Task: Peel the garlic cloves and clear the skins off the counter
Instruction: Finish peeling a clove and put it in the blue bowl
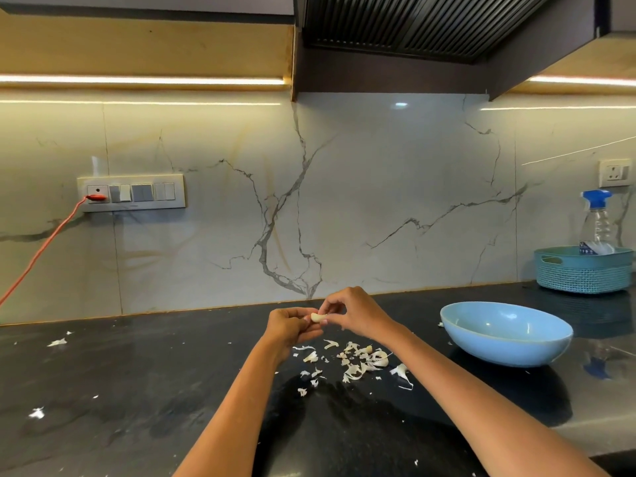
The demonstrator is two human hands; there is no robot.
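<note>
Home kitchen, range hood point(447, 25) (overhead), marble backsplash point(344, 201)

The black stone counter point(144, 383) carried a pile of garlic skins point(358, 363) beside a light blue bowl point(506, 333), stray skin flakes point(56, 342) leftward, and a teal basket point(583, 270) behind.

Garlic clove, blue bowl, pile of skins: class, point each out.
garlic clove point(317, 317), head view, its bare middle between the hands.
blue bowl point(506, 352), head view, outer wall.
pile of skins point(358, 363), head view, pile's centre.
</note>
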